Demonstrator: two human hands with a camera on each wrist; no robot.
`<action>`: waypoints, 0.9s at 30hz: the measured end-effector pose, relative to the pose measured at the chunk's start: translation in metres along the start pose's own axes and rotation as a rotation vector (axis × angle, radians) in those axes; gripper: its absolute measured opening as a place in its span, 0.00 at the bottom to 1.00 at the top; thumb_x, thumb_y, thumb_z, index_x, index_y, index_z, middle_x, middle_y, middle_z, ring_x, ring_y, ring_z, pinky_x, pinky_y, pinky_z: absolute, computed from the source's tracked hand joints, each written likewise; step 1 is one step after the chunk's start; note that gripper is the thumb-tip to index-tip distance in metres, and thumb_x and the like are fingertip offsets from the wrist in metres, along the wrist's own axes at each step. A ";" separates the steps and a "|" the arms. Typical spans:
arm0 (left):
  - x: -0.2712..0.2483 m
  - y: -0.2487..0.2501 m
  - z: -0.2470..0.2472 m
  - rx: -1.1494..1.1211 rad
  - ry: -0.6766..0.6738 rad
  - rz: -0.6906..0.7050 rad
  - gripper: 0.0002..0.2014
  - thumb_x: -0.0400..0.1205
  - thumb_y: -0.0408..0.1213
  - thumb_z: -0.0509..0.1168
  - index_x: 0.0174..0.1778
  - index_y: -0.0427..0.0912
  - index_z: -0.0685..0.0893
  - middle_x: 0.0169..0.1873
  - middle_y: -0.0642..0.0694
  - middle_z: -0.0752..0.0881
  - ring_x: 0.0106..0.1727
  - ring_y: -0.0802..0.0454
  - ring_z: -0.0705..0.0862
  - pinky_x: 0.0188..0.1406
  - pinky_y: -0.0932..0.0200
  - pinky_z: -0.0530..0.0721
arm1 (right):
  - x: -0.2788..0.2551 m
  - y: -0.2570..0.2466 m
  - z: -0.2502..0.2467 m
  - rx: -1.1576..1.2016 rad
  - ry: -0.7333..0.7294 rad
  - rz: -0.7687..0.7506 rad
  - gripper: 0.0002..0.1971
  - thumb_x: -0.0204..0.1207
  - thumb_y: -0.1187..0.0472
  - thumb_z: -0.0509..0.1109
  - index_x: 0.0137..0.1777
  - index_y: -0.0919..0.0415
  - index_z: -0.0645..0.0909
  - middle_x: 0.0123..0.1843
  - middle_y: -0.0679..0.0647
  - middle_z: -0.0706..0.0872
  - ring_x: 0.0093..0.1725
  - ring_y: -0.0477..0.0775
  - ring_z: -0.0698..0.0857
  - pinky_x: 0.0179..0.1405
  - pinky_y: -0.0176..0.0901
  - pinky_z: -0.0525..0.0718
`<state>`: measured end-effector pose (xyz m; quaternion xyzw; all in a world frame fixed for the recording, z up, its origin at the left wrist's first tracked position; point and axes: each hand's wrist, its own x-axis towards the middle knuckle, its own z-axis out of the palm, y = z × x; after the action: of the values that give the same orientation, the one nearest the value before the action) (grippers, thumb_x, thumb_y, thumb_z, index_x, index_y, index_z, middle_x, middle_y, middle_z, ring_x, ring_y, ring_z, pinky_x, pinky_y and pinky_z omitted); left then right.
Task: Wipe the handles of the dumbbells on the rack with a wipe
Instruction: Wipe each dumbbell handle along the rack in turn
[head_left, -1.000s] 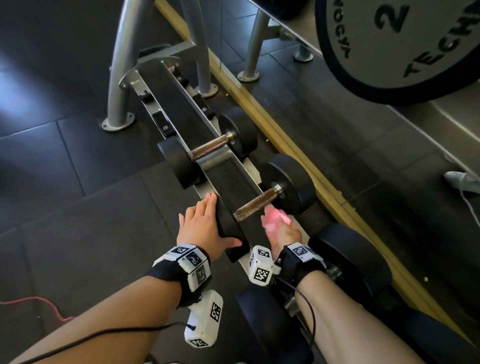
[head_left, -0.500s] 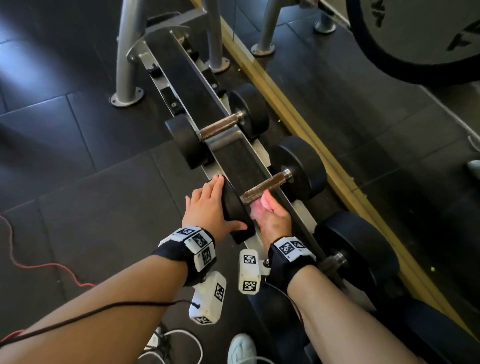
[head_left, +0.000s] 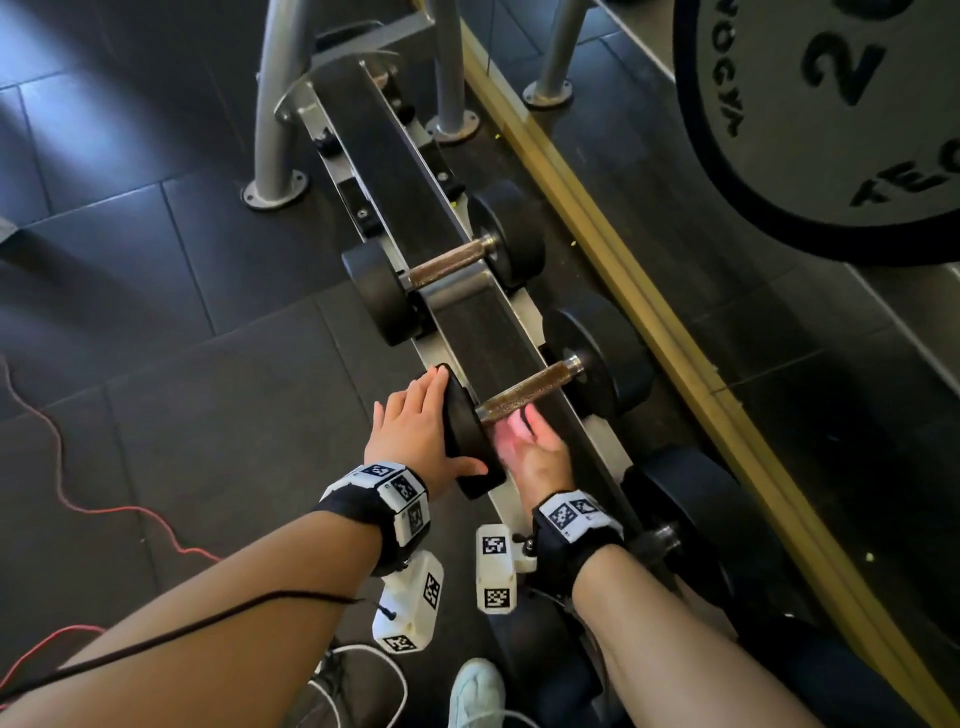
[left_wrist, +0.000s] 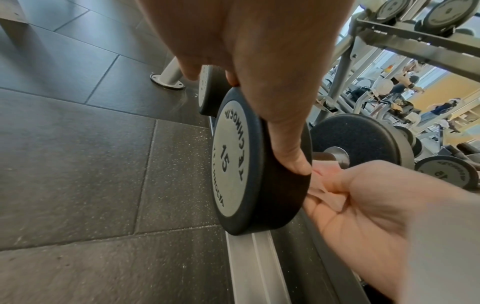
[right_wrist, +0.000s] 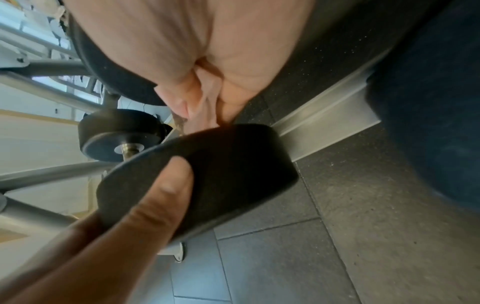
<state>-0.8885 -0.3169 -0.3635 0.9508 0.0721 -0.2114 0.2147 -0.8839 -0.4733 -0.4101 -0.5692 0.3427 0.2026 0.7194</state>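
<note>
wiping the handle (head_left: 530, 389) of the near dumbbell (head_left: 602, 358) on the rack (head_left: 384, 150) | left hand (head_left: 415, 436) lies flat on its front weight (head_left: 465, 436), fingers straight | right hand (head_left: 537, 460) pinches the pink wipe (head_left: 517, 427) under the handle's near end | best to rub along and all round, pressing firm

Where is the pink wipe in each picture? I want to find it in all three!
Head: lower middle, the wipe is in the right hand, just under the handle.
Left wrist: right of centre, the wipe is bunched in the right hand, beside the disc.
Right wrist: top middle, the wipe sits between the fingers, above the disc.
Shared landmark: the black disc right next to the wipe.
</note>
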 end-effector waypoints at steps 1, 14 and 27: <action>0.000 0.001 -0.001 0.004 -0.005 -0.002 0.63 0.65 0.66 0.76 0.87 0.52 0.42 0.86 0.55 0.52 0.83 0.45 0.56 0.84 0.39 0.49 | -0.002 -0.001 -0.002 0.012 0.009 0.019 0.30 0.77 0.65 0.75 0.78 0.51 0.73 0.64 0.56 0.87 0.62 0.53 0.88 0.65 0.50 0.84; 0.000 -0.002 0.003 0.044 0.012 0.022 0.63 0.66 0.68 0.74 0.87 0.51 0.41 0.86 0.54 0.50 0.82 0.44 0.56 0.84 0.38 0.52 | 0.020 -0.018 0.004 0.035 0.234 -0.043 0.12 0.78 0.73 0.71 0.50 0.57 0.73 0.60 0.69 0.84 0.47 0.56 0.84 0.43 0.37 0.84; -0.001 0.000 0.000 0.082 0.005 0.040 0.63 0.67 0.69 0.72 0.87 0.49 0.40 0.87 0.53 0.47 0.84 0.43 0.54 0.85 0.39 0.50 | 0.041 -0.034 -0.002 -0.025 0.377 -0.093 0.07 0.80 0.68 0.68 0.52 0.57 0.75 0.55 0.64 0.83 0.51 0.57 0.85 0.43 0.40 0.82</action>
<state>-0.8890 -0.3167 -0.3629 0.9605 0.0448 -0.2077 0.1797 -0.8339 -0.4886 -0.4167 -0.6213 0.4421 0.0635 0.6438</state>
